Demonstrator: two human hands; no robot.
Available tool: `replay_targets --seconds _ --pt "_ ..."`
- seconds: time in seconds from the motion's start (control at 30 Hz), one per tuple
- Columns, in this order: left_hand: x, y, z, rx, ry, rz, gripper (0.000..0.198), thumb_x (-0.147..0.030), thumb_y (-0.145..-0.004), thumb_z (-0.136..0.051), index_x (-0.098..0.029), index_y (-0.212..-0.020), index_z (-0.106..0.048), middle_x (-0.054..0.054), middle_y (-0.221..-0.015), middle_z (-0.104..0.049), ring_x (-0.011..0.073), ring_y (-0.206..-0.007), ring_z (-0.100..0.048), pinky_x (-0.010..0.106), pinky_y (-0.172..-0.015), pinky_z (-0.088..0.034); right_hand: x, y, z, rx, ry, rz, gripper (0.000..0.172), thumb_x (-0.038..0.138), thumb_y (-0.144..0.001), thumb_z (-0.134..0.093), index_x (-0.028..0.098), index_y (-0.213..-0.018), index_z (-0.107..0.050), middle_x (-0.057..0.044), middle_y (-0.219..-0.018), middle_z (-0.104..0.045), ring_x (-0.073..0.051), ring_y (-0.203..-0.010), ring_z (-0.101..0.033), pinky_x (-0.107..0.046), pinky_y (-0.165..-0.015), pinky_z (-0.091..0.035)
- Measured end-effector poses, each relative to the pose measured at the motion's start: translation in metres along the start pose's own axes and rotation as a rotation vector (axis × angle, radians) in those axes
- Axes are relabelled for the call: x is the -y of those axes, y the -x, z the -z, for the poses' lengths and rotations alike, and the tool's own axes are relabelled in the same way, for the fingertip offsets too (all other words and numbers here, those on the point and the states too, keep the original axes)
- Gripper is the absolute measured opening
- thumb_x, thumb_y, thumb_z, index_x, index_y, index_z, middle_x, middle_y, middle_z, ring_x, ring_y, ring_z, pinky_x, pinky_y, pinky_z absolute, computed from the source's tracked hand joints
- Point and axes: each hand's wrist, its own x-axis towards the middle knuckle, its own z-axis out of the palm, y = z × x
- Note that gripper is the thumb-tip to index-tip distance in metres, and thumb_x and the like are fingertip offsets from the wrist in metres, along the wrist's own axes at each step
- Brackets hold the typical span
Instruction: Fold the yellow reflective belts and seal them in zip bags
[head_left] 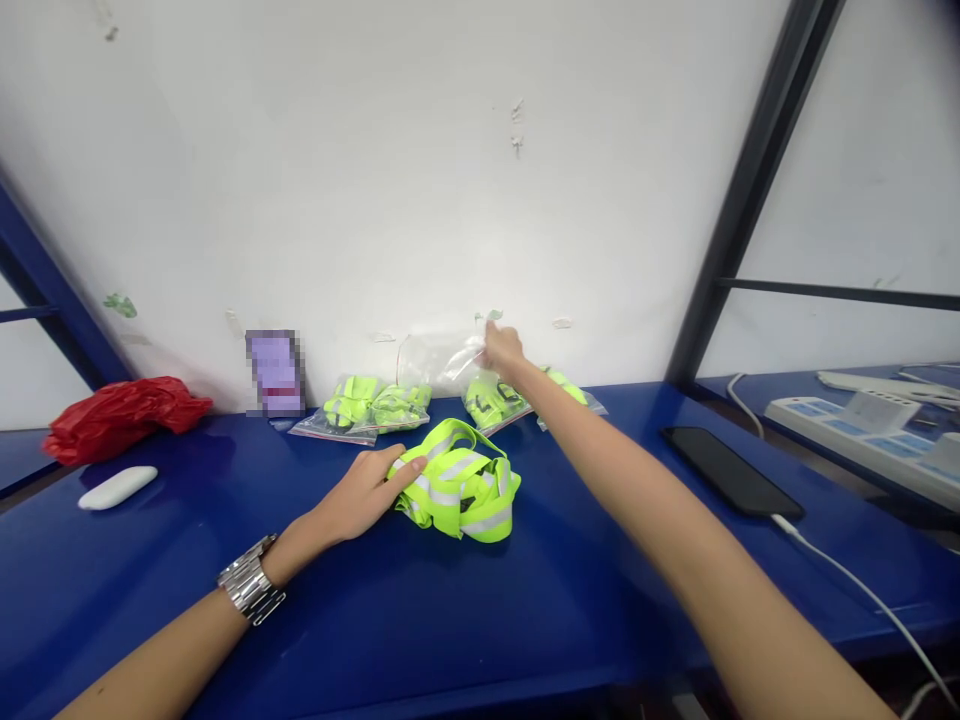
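Observation:
On the blue table lies a bundle of neon yellow reflective straps (457, 485) with silver stripes, loosely gathered. My left hand (371, 490) grips its left side, thumb on top and the other fingers partly hidden beneath. Farther back, my right hand (504, 350) pinches the edge of a clear plastic zip bag (435, 362), which hangs near the wall and looks empty. Behind the bundle, clear bags with folded yellow straps lie at the left (352, 402) and at the right, where one bag (491, 402) sits below my right hand.
A red plastic bag (124, 415), a white oval case (118, 488) and a propped phone (276, 372) are at the left. A dark phone (731, 468) with a white cable and a power strip (862, 440) are at the right. A white wall stands behind the blue table (420, 630).

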Motion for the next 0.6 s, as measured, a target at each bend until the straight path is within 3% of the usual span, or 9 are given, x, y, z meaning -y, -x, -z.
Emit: replay_targets --seconds 0.13,0.27,0.33,0.4,0.47,0.5,0.6 --pt "0.000 0.002 0.001 -0.008 0.000 -0.002 0.045 -0.054 -0.095 -0.035 -0.019 -0.067 -0.041 -0.005 -0.062 -0.040 0.0130 -0.060 -0.039 0.027 -0.059 -0.029 -0.005 0.019 -0.025 -0.027 0.289 0.030 0.024 0.036 -0.093 -0.046 0.013 -0.096 -0.052 -0.020 -0.094 -0.062 -0.032 -0.096 -0.060 -0.046 -0.081 -0.048" --pt "0.000 0.003 0.001 -0.021 -0.010 0.000 0.043 -0.052 -0.095 -0.035 -0.020 -0.066 -0.037 -0.006 -0.060 -0.038 0.0127 -0.059 -0.037 0.027 -0.058 -0.028 0.000 0.035 -0.029 -0.069 0.492 0.185 0.039 0.028 -0.086 -0.058 0.008 -0.117 -0.045 -0.029 -0.131 -0.042 -0.042 -0.125 -0.036 -0.059 -0.099 -0.030" --pt "0.000 0.004 0.000 -0.026 -0.003 0.015 0.043 -0.053 -0.094 -0.036 -0.020 -0.066 -0.037 -0.006 -0.060 -0.037 0.0128 -0.059 -0.037 0.027 -0.058 -0.028 0.004 0.044 -0.025 -0.051 0.549 0.288 0.039 0.026 -0.088 -0.056 0.009 -0.120 -0.043 -0.027 -0.134 -0.039 -0.040 -0.125 -0.035 -0.057 -0.100 -0.029" --pt "-0.001 0.004 -0.001 -0.037 0.025 0.040 0.044 -0.056 -0.093 -0.037 -0.020 -0.067 -0.038 -0.005 -0.061 -0.037 0.0129 -0.059 -0.038 0.027 -0.057 -0.029 0.008 0.057 -0.016 0.033 0.579 0.420 0.027 0.029 -0.093 -0.049 0.013 -0.114 -0.048 -0.021 -0.126 -0.047 -0.032 -0.117 -0.044 -0.048 -0.098 -0.034" --pt "-0.003 0.005 -0.001 -0.061 0.064 0.061 0.044 -0.057 -0.092 -0.038 -0.020 -0.069 -0.040 -0.005 -0.063 -0.038 0.0128 -0.060 -0.038 0.026 -0.057 -0.030 0.010 0.078 -0.004 0.189 0.575 0.576 0.021 0.035 -0.097 -0.043 0.017 -0.096 -0.054 -0.011 -0.104 -0.058 -0.023 -0.100 -0.053 -0.037 -0.092 -0.040" --pt "-0.004 0.005 -0.001 -0.081 0.079 0.064 0.043 -0.057 -0.092 -0.039 -0.020 -0.071 -0.041 -0.005 -0.063 -0.039 0.0128 -0.060 -0.039 0.026 -0.056 -0.031 0.010 0.092 0.003 0.311 0.549 0.706 0.029 0.038 -0.099 -0.037 0.017 -0.088 -0.054 -0.008 -0.094 -0.059 -0.020 -0.092 -0.055 -0.035 -0.089 -0.042" --pt "-0.011 0.006 0.000 -0.205 0.073 0.014 0.037 -0.053 -0.092 -0.043 -0.019 -0.078 -0.048 -0.003 -0.067 -0.045 0.0136 -0.062 -0.044 0.026 -0.058 -0.035 0.009 0.134 0.029 0.515 0.479 0.872 0.037 0.048 -0.098 -0.036 0.017 -0.093 -0.055 -0.009 -0.094 -0.060 -0.020 -0.091 -0.056 -0.035 -0.084 -0.045"
